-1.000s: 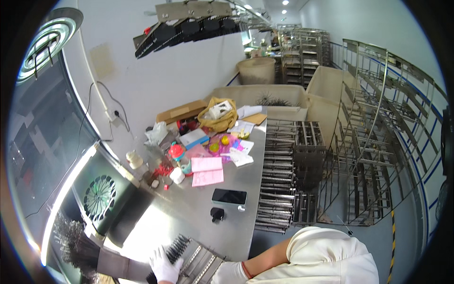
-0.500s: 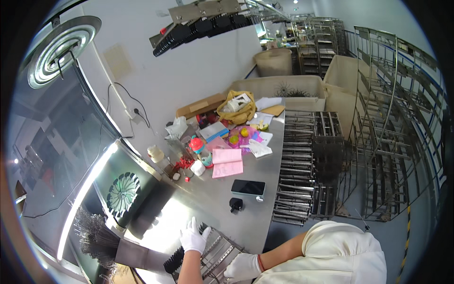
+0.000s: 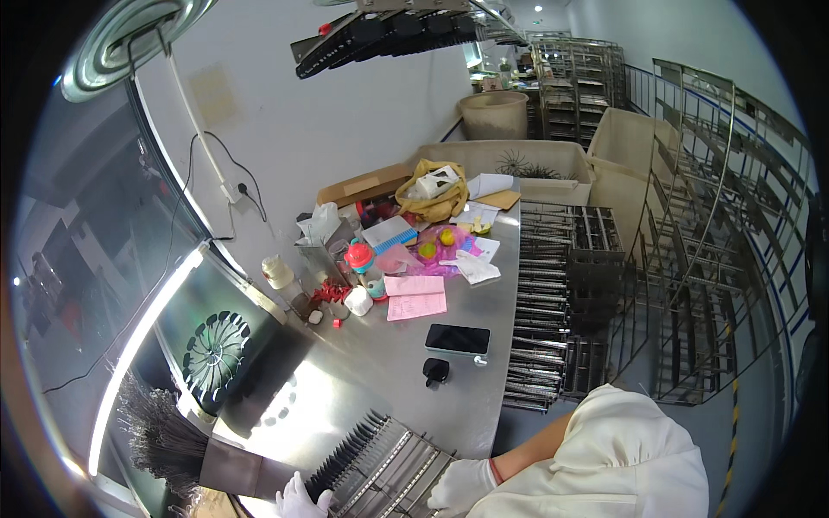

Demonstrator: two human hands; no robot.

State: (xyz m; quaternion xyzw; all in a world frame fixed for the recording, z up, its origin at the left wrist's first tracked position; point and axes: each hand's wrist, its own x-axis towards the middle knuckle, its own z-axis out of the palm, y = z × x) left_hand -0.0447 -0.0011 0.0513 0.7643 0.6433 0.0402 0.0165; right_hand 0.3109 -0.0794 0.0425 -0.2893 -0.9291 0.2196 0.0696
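A metal rack (image 3: 401, 462) with slotted bars lies at the near edge of the steel table. Along its left part stands a row of thin black pointed pieces (image 3: 354, 445). My right hand (image 3: 462, 485), in a white glove, is closed on the rack's right side; its fingertips are partly hidden. My left hand (image 3: 302, 499), also gloved, is at the lower edge of the picture beside the near end of the black row. Its thumb and fingers are apart, and nothing shows in them. Left of it, a bundle of dark thin wires (image 3: 164, 427) sticks out of a grey holder (image 3: 250, 466).
On the steel table (image 3: 380, 363) lie a phone (image 3: 458, 339), a black charger (image 3: 436, 371), a pink notepad (image 3: 416, 298), bottles and a yellow bag (image 3: 432, 190). A bright lamp tube (image 3: 142, 345) runs at left. Metal racks (image 3: 561, 302) stand right of the table.
My left hand has moved down and left along the black row, uncovering more of it. My right hand stays at the rack's right side. The view has shifted slightly.
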